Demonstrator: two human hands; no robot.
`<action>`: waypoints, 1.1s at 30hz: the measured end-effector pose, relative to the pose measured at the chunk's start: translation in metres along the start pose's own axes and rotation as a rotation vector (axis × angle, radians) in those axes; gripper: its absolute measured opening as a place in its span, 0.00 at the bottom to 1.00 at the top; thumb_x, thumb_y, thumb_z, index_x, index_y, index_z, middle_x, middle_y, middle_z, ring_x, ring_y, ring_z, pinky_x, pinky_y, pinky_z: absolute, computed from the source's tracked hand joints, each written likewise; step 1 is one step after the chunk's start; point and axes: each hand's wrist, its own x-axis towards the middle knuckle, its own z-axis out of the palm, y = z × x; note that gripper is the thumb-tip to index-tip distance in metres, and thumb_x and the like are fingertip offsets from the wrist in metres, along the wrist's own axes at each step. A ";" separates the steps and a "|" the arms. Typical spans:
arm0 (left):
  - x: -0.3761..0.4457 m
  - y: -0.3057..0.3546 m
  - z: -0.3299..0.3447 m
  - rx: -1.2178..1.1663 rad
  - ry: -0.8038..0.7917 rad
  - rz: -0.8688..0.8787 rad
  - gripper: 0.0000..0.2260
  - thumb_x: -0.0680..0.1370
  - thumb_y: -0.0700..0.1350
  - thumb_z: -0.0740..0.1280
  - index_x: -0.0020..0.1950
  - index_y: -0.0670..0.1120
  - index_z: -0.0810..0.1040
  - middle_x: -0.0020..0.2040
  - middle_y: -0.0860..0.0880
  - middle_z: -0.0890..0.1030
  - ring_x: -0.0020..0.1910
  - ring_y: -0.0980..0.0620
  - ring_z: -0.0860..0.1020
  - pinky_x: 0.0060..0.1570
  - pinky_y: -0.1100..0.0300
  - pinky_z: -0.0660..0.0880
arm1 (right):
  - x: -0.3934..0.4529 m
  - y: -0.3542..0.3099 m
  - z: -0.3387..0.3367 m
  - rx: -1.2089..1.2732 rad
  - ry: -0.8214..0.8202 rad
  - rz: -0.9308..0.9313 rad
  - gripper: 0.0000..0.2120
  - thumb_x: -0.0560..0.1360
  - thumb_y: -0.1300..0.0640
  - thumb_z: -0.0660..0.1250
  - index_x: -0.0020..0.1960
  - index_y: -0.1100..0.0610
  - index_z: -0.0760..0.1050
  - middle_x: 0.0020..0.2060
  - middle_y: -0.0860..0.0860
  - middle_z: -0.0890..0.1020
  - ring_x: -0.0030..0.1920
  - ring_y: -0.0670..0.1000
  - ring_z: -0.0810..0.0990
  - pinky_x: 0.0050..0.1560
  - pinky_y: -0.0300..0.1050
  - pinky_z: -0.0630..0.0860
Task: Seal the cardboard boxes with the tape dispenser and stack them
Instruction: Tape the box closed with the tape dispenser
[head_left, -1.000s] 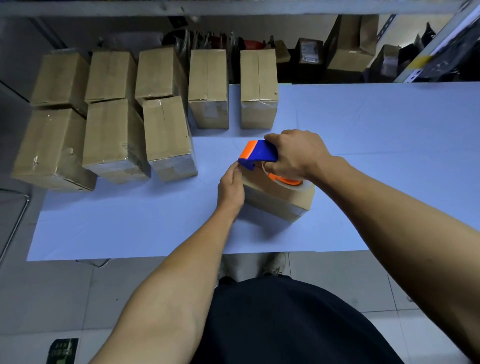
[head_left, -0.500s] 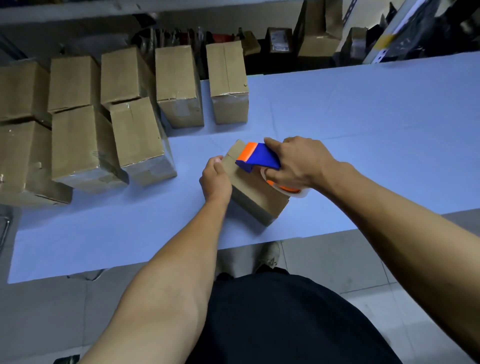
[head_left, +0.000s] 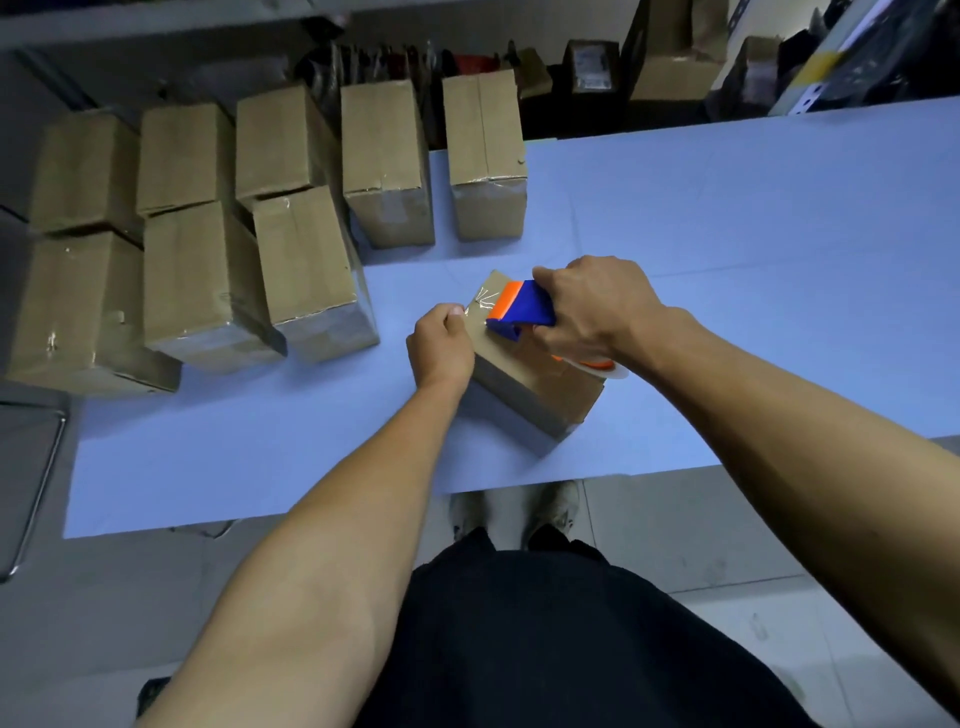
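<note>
The cardboard box (head_left: 535, 387) lies near the front edge of the blue table (head_left: 727, 260). The right hand (head_left: 597, 306) grips the blue-and-orange tape dispenser (head_left: 522, 309) against the box top. The left hand (head_left: 441, 348), fingers curled, holds the box's left edge. Sealed boxes (head_left: 306, 270) stand grouped at far left.

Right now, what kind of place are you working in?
Probably a packing or stockroom area: sealed cardboard boxes grouped on a blue table, cluttered storage shelving behind, tape dispenser in use.
</note>
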 end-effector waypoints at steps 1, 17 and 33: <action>0.005 0.004 -0.002 0.019 -0.019 0.013 0.13 0.82 0.43 0.59 0.57 0.44 0.82 0.57 0.44 0.83 0.58 0.43 0.77 0.53 0.57 0.71 | 0.000 0.000 0.000 -0.008 0.005 0.000 0.17 0.73 0.40 0.64 0.49 0.53 0.69 0.37 0.52 0.72 0.39 0.60 0.73 0.33 0.44 0.59; 0.040 0.019 0.014 0.172 -0.346 -0.011 0.29 0.83 0.62 0.56 0.52 0.34 0.78 0.56 0.34 0.80 0.58 0.33 0.76 0.54 0.47 0.74 | -0.022 0.004 -0.002 0.018 0.015 0.044 0.21 0.75 0.39 0.62 0.59 0.53 0.69 0.39 0.53 0.72 0.39 0.61 0.73 0.32 0.46 0.58; 0.020 0.020 0.016 0.281 -0.196 0.025 0.25 0.84 0.60 0.53 0.39 0.42 0.72 0.46 0.40 0.78 0.49 0.38 0.75 0.46 0.53 0.68 | -0.063 0.031 -0.005 0.104 0.055 0.007 0.23 0.75 0.35 0.61 0.59 0.52 0.70 0.41 0.54 0.77 0.43 0.61 0.76 0.36 0.46 0.62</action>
